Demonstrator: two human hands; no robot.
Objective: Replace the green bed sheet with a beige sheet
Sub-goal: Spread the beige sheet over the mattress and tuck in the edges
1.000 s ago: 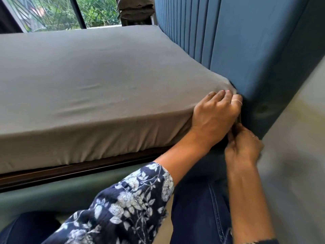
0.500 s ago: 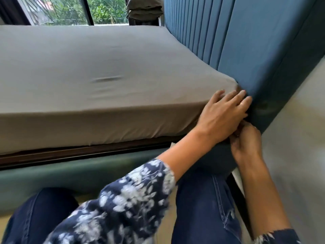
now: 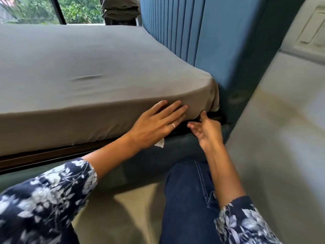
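While the left hand (image 3: 158, 124) presses flat on the beige sheet (image 3: 88, 73), its loose hem lies just above the open right hand (image 3: 206, 128)

Beige sheet (image 3: 79, 67); blue headboard (image 3: 219, 41); sleeve (image 3: 44, 199) (navy floral)

Blue padded headboard (image 3: 207, 41) upright at right; window (image 3: 52, 9) behind, greenery outside; pale wall (image 3: 281, 120) far right.

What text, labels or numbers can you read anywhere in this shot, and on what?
None can be read.
White tag under the left hand, by the mattress edge: no print shows on it.
Beige sheet, blue headboard, wall panel: no lettering visible.
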